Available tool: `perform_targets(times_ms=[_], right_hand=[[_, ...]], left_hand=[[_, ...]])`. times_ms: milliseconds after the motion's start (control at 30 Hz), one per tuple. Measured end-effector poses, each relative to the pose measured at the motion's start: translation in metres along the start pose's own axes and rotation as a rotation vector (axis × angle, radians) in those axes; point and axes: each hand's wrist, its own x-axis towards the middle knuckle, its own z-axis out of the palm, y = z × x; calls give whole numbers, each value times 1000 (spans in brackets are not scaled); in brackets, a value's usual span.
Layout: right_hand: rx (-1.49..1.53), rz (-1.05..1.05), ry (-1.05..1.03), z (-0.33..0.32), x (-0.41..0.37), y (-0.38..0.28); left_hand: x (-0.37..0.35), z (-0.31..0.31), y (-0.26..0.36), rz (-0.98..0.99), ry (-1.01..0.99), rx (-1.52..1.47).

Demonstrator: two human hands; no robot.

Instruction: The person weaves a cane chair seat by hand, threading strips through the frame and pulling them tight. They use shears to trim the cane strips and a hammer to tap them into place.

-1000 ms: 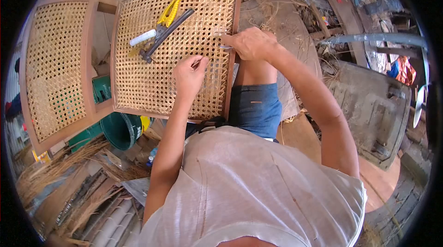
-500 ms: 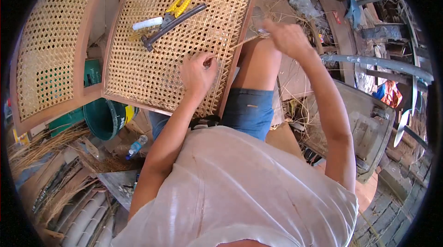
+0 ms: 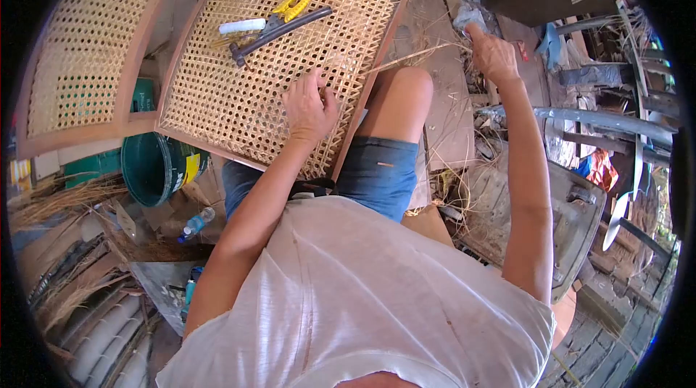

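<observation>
A wood-framed woven cane panel (image 3: 239, 109) lies across my lap. My left hand (image 3: 310, 107) rests on the weave near its right side, fingers loosely bent and thumb apart, with nothing visible in them. Out to the right, beyond the frame, my right hand (image 3: 496, 58) is closed on a thin cane strand (image 3: 409, 57). That strand runs fairly straight from the panel's right edge to the hand. On the upper part of the panel lie a dark-handled hammer (image 3: 286, 34), yellow-handled pliers (image 3: 297, 2) and a white cylindrical piece (image 3: 242, 26).
A second framed cane panel (image 3: 83, 55) adjoins at left. Below it stand a green bucket (image 3: 145, 170) and a plastic bottle (image 3: 194, 224). Loose cane strands (image 3: 455, 189) litter the wooden floor at right, near a metal pipe (image 3: 602, 121) and a grey board (image 3: 533, 207).
My right hand has moved up and outward to the right, with a longer stretch of strand now showing. My left thumb and fingers have spread from a ring shape. The view has shifted slightly.
</observation>
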Motion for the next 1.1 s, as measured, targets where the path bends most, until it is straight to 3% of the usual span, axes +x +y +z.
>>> perform_targets(times_ms=[100, 167, 200, 267, 300, 333, 367, 433, 467, 567, 600, 667, 700, 733, 767, 833, 867, 900, 967, 1100], right_hand=[[-22, 75, -13, -7, 1, -11], [-18, 116, -63, -20, 1, -21], [-5, 177, -48, -28, 2, -28], [5, 215, -20, -43, 1, -33], [73, 170, 96, -48, -2, -21], [143, 126, 210, -52, -3, -11], [141, 113, 216, -58, -4, -2], [585, 368, 393, -77, -5, 10], [582, 354, 399, -87, -9, 1], [693, 249, 454, -100, -35, -77], [756, 159, 347, -96, -46, -115], [667, -70, 141, -34, -51, -174], [538, 34, -6, -74, -76, -239], [582, -28, -195, -110, -91, -275], [629, -98, -137, -41, -80, -299], [678, -207, -149, -17, -84, -344], [676, -262, -42, -4, -87, -361], [671, -266, -36, 4, -89, -372], [608, -428, 197, 14, -88, -386], [580, -409, 252, 20, -92, -390]], left_hand=[[0, -1, -1, 50, 27, 101], [-4, -7, 3, 234, -33, 182], [-10, -15, 10, 169, -239, 127], [-32, -27, 11, 264, -234, 178], [-42, -35, 13, 367, -252, 224], [-53, -47, 10, 362, -406, 265], [-61, -57, 6, 353, -395, 267], [-75, -71, -4, 390, -425, 248], [-77, -77, -11, 330, -497, 247], [-77, -73, -42, 190, -382, 395], [-68, -81, -47, 121, -461, 424], [-63, -82, -68, 80, -382, 401], [-59, -85, -78, 47, -312, 379], [-55, -90, -84, 2, -317, 391], [-54, -94, -92, -7, -303, 397], [-53, -97, -110, -102, -228, 453], [-52, -100, -116, -104, -218, 455], [-51, -102, -120, -147, -218, 456], [-44, -107, -127, -226, -215, 450], [-32, -113, -136, -304, -199, 441]])
